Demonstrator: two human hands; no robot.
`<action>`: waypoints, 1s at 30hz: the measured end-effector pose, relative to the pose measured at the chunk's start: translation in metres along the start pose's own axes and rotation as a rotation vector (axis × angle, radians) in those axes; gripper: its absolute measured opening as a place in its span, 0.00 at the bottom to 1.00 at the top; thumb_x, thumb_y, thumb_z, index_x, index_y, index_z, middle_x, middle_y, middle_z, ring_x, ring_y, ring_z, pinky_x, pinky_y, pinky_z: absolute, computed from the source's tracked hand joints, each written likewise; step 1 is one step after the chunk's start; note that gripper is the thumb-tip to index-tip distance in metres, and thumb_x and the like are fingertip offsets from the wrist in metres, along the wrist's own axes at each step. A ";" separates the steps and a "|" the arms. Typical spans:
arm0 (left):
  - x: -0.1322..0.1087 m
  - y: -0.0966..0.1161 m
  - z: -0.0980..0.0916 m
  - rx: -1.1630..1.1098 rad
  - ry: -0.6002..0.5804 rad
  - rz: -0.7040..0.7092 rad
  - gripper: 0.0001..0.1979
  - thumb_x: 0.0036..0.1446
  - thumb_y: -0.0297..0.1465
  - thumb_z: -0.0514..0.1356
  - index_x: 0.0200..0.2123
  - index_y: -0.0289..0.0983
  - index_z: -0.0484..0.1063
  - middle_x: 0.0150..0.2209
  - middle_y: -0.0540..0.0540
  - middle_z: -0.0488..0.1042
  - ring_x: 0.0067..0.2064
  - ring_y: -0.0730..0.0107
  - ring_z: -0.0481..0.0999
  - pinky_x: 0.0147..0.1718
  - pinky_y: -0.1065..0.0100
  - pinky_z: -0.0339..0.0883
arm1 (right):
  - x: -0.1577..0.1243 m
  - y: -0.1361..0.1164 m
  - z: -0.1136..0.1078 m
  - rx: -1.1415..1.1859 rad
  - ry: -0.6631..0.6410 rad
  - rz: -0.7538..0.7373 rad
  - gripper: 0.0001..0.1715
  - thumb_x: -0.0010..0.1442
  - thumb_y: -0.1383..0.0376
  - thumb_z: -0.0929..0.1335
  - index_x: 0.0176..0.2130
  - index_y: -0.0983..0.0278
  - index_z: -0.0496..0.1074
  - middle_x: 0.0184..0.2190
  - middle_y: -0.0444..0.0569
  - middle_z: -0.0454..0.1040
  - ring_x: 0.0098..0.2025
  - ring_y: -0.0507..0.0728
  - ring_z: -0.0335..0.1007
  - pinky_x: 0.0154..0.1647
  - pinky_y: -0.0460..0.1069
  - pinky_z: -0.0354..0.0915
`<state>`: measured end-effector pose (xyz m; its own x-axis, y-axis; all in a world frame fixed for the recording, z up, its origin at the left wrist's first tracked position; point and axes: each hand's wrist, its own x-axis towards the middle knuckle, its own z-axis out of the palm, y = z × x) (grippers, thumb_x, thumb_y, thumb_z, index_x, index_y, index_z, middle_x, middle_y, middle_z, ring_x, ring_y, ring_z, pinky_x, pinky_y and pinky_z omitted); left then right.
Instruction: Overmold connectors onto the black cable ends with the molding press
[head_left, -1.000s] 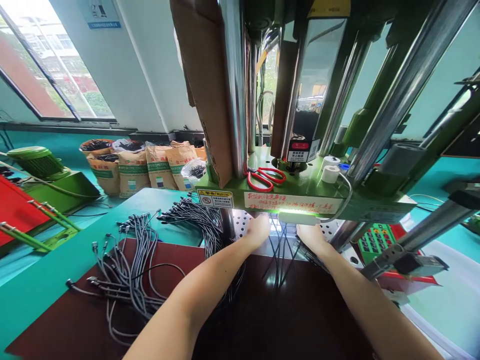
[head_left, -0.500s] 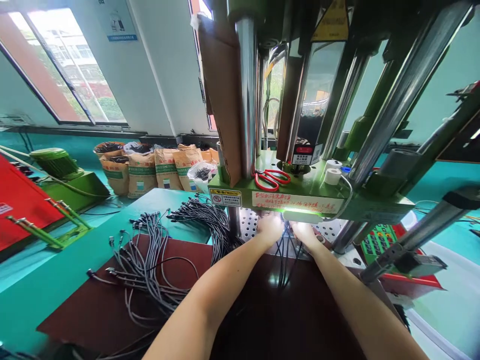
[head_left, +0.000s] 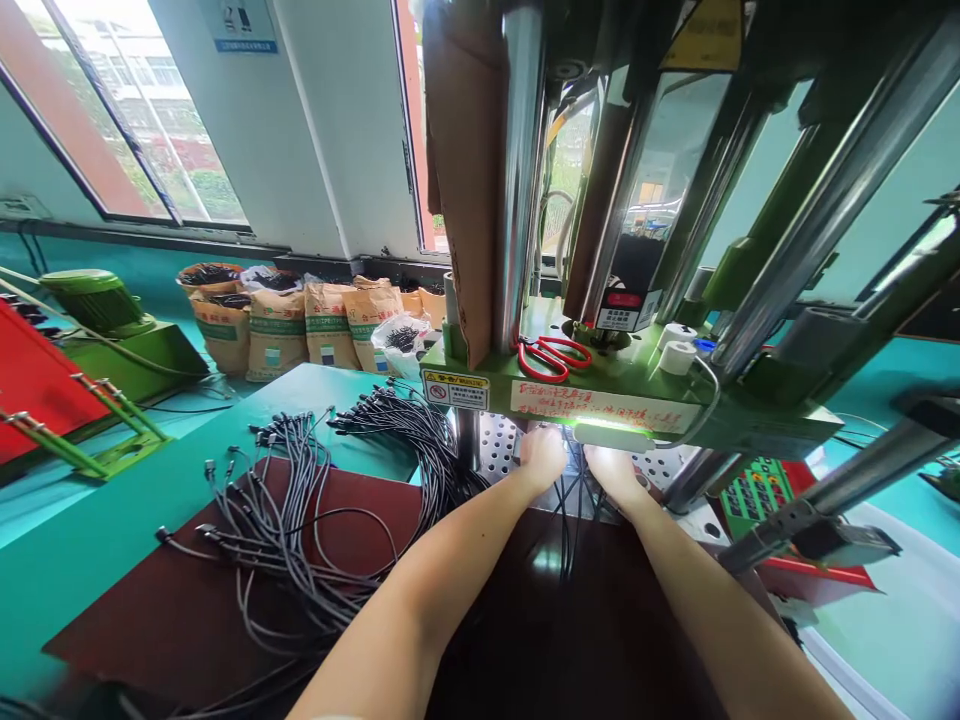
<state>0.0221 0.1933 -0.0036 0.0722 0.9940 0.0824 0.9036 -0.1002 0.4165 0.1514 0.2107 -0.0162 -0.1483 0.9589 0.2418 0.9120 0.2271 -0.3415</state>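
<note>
Both my arms stretch forward under the green machine's front plate (head_left: 720, 435). My left hand (head_left: 544, 455) is curled at the mould area beneath it; its fingertips and anything in them are hidden in the glare. Close by on the right is my right hand (head_left: 611, 470), its fingers hidden behind the lit lamp (head_left: 613, 436). Several thin black cables (head_left: 566, 520) hang down between my hands onto the dark brown board (head_left: 517, 610). A metal plate with holes (head_left: 499, 447) shows beside my left hand.
Bundles of grey cables (head_left: 300, 540) and black cables (head_left: 427, 440) lie to the left. Red-handled scissors (head_left: 551, 358) and white rolls (head_left: 677, 357) rest on the machine plate. Steel columns (head_left: 521, 180) rise above. A button panel (head_left: 757, 495) stands right; sacks (head_left: 277, 335) line the wall.
The camera view has shifted slightly, so the machine appears a little further right. My hands stay under the plate; the cables between them hang slightly differently.
</note>
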 end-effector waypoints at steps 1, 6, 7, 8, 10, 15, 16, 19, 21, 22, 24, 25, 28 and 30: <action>0.000 0.000 0.000 -0.002 -0.006 0.009 0.13 0.52 0.25 0.50 0.37 0.31 0.72 0.36 0.36 0.73 0.43 0.57 0.71 0.43 0.62 0.62 | 0.000 0.000 -0.001 -0.034 0.008 -0.005 0.12 0.61 0.62 0.63 0.44 0.66 0.67 0.42 0.50 0.69 0.39 0.55 0.68 0.40 0.54 0.66; 0.001 -0.002 -0.003 -0.007 -0.044 0.045 0.14 0.52 0.22 0.49 0.37 0.31 0.72 0.35 0.37 0.73 0.43 0.57 0.71 0.44 0.61 0.61 | -0.002 0.001 -0.002 -0.160 0.015 -0.047 0.10 0.58 0.74 0.61 0.37 0.68 0.71 0.36 0.53 0.73 0.39 0.57 0.69 0.43 0.53 0.62; 0.002 -0.002 -0.004 -0.007 -0.056 0.052 0.14 0.51 0.22 0.50 0.37 0.31 0.72 0.35 0.36 0.73 0.43 0.57 0.71 0.44 0.61 0.62 | -0.003 0.002 -0.003 -0.185 0.014 -0.059 0.12 0.57 0.76 0.61 0.36 0.68 0.71 0.35 0.54 0.74 0.39 0.57 0.69 0.43 0.52 0.61; 0.003 -0.002 -0.005 -0.005 -0.069 0.060 0.14 0.51 0.21 0.50 0.36 0.31 0.73 0.36 0.36 0.73 0.42 0.57 0.71 0.43 0.61 0.62 | -0.003 0.003 -0.003 -0.208 0.014 -0.072 0.13 0.55 0.76 0.60 0.35 0.67 0.72 0.34 0.55 0.74 0.39 0.58 0.69 0.43 0.51 0.61; 0.005 -0.001 -0.007 -0.001 -0.090 0.072 0.14 0.50 0.21 0.50 0.37 0.31 0.72 0.37 0.37 0.73 0.42 0.58 0.71 0.42 0.62 0.63 | -0.003 0.005 -0.004 -0.253 0.016 -0.096 0.13 0.54 0.76 0.61 0.33 0.66 0.72 0.33 0.55 0.75 0.38 0.59 0.69 0.42 0.50 0.61; -0.010 -0.004 -0.023 0.020 -0.073 0.090 0.17 0.54 0.25 0.49 0.48 0.33 0.66 0.45 0.38 0.70 0.47 0.59 0.69 0.45 0.61 0.61 | -0.003 0.008 -0.005 -0.353 0.040 -0.151 0.13 0.54 0.74 0.60 0.34 0.67 0.72 0.31 0.54 0.75 0.36 0.60 0.69 0.41 0.50 0.60; -0.019 -0.007 -0.030 0.041 -0.119 0.115 0.18 0.54 0.27 0.49 0.48 0.33 0.65 0.46 0.38 0.69 0.47 0.59 0.69 0.44 0.61 0.61 | -0.002 0.008 -0.005 -0.369 0.044 -0.162 0.13 0.54 0.74 0.60 0.34 0.67 0.72 0.31 0.54 0.75 0.36 0.60 0.69 0.42 0.50 0.60; -0.054 -0.021 -0.052 0.097 -0.462 0.242 0.14 0.52 0.36 0.54 0.35 0.33 0.73 0.37 0.42 0.74 0.39 0.62 0.72 0.35 0.68 0.64 | -0.001 0.008 -0.004 -0.408 0.050 -0.183 0.14 0.54 0.74 0.59 0.34 0.68 0.72 0.31 0.55 0.75 0.35 0.60 0.69 0.41 0.50 0.60; -0.079 -0.032 -0.065 0.104 -0.707 0.322 0.12 0.49 0.37 0.56 0.24 0.35 0.73 0.26 0.47 0.74 0.31 0.69 0.72 0.28 0.72 0.62 | 0.000 0.008 -0.004 -0.429 0.052 -0.186 0.13 0.54 0.73 0.59 0.33 0.69 0.72 0.31 0.56 0.74 0.35 0.60 0.69 0.41 0.51 0.60; -0.091 -0.036 -0.069 0.108 -0.774 0.345 0.12 0.49 0.36 0.56 0.22 0.35 0.72 0.23 0.49 0.73 0.28 0.71 0.72 0.26 0.73 0.60 | 0.000 0.008 -0.004 -0.438 0.051 -0.187 0.13 0.54 0.73 0.59 0.33 0.69 0.72 0.31 0.57 0.74 0.35 0.61 0.69 0.41 0.51 0.60; -0.109 -0.042 -0.071 0.128 -0.803 0.383 0.10 0.50 0.33 0.56 0.22 0.36 0.72 0.22 0.49 0.73 0.28 0.72 0.71 0.25 0.73 0.59 | 0.000 0.008 -0.005 -0.454 0.048 -0.192 0.13 0.54 0.73 0.59 0.34 0.70 0.72 0.32 0.59 0.74 0.35 0.61 0.69 0.40 0.52 0.60; -0.115 -0.043 -0.069 0.135 -0.770 0.394 0.09 0.50 0.33 0.56 0.23 0.36 0.73 0.23 0.49 0.74 0.29 0.71 0.72 0.26 0.73 0.59 | 0.001 0.008 -0.005 -0.462 0.046 -0.195 0.13 0.55 0.72 0.59 0.34 0.71 0.72 0.33 0.60 0.74 0.36 0.62 0.68 0.40 0.52 0.60; -0.122 -0.038 -0.056 0.121 -0.661 0.420 0.09 0.50 0.34 0.56 0.28 0.36 0.74 0.30 0.46 0.76 0.34 0.66 0.73 0.28 0.71 0.60 | 0.002 0.010 -0.006 -0.481 0.038 -0.207 0.14 0.55 0.71 0.59 0.34 0.75 0.72 0.35 0.65 0.72 0.38 0.64 0.68 0.41 0.54 0.60; -0.117 -0.029 -0.044 0.088 -0.606 0.424 0.10 0.51 0.34 0.55 0.31 0.36 0.75 0.33 0.45 0.76 0.37 0.65 0.73 0.30 0.70 0.61 | 0.003 0.011 -0.006 -0.489 0.030 -0.222 0.15 0.56 0.71 0.59 0.35 0.76 0.71 0.37 0.67 0.72 0.38 0.65 0.67 0.41 0.55 0.59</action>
<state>-0.0314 0.0775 0.0149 0.6191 0.7238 -0.3048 0.7754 -0.5018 0.3835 0.1631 0.2146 -0.0136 -0.3531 0.8902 0.2879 0.9328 0.3113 0.1816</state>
